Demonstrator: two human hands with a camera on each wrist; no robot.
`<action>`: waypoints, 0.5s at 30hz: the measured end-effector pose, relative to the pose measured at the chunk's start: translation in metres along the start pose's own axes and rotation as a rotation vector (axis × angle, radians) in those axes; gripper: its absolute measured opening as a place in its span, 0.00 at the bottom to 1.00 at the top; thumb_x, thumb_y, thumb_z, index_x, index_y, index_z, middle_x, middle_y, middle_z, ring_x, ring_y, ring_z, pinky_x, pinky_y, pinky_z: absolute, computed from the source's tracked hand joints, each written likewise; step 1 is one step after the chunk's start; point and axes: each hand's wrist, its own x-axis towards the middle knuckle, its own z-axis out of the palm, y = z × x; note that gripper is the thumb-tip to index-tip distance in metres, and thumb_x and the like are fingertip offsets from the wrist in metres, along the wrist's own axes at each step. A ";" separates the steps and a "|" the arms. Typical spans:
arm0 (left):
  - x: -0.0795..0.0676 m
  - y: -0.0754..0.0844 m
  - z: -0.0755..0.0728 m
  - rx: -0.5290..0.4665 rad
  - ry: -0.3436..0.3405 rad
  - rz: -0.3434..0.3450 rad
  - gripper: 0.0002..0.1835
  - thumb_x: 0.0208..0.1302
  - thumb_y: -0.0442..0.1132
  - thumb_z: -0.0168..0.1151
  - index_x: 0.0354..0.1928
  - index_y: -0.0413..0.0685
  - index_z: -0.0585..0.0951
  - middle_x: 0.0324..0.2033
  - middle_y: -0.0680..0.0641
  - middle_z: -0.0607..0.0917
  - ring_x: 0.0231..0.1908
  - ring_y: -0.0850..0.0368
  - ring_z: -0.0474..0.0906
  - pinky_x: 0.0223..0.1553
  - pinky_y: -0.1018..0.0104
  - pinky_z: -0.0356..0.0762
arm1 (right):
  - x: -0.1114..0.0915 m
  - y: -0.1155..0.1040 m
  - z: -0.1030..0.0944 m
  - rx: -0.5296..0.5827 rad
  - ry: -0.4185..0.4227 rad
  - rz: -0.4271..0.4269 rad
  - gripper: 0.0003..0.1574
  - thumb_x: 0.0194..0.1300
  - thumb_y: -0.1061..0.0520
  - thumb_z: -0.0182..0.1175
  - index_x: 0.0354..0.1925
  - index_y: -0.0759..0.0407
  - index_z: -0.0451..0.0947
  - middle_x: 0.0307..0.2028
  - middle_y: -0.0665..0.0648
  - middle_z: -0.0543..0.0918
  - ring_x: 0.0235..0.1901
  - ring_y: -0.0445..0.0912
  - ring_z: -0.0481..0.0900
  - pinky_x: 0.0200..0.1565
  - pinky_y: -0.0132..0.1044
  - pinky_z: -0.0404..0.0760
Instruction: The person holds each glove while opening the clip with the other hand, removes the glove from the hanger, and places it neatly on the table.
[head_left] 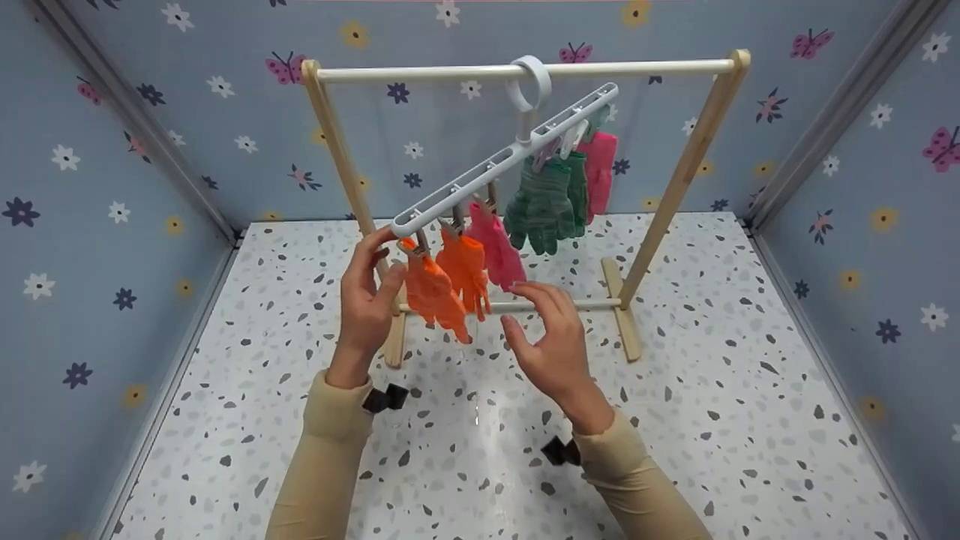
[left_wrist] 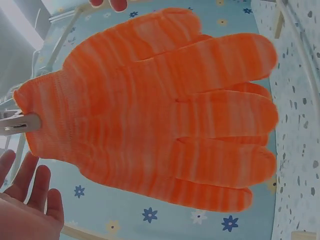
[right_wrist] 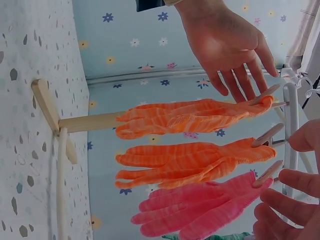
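"What does the head view show?"
"The left hand (head_left: 367, 296), fingers loosely extended, is at the near end of the white hanger (head_left: 466, 187), beside the front orange glove (head_left: 433, 291). The right hand (head_left: 553, 341), spread wide, is near the pink glove (head_left: 496, 246)."
"Left wrist?"
"A clothespin (left_wrist: 19, 125) holds the front orange glove's cuff; whether fingers touch it, she cannot tell."
"Right wrist?"
"The second orange glove (right_wrist: 190, 162) hangs between; neither hand grips a glove."

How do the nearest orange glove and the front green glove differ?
The nearest orange glove is brighter; the front green glove is darker. The orange one hangs at the near end of the hanger; the green one, beyond its hook. Both hang clipped, fingers downward.
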 end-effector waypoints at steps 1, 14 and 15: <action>0.002 0.000 -0.001 -0.016 -0.011 -0.007 0.23 0.69 0.34 0.54 0.65 0.33 0.71 0.61 0.42 0.76 0.63 0.46 0.66 0.67 0.51 0.58 | 0.001 -0.001 0.001 0.005 -0.002 -0.002 0.21 0.62 0.59 0.67 0.53 0.60 0.81 0.52 0.55 0.82 0.54 0.47 0.75 0.58 0.47 0.73; 0.026 -0.012 -0.012 -0.335 -0.183 -0.156 0.23 0.69 0.38 0.51 0.64 0.39 0.74 0.56 0.38 0.79 0.54 0.45 0.71 0.63 0.51 0.64 | 0.011 -0.011 0.015 0.027 -0.041 0.028 0.21 0.66 0.53 0.65 0.54 0.61 0.80 0.53 0.54 0.81 0.54 0.46 0.76 0.51 0.42 0.79; 0.028 -0.013 -0.013 -0.366 -0.194 -0.164 0.23 0.69 0.38 0.51 0.65 0.40 0.74 0.55 0.39 0.80 0.54 0.45 0.70 0.63 0.51 0.63 | 0.012 -0.012 0.016 0.031 -0.042 0.025 0.21 0.66 0.53 0.65 0.54 0.61 0.80 0.53 0.54 0.81 0.53 0.46 0.76 0.51 0.42 0.79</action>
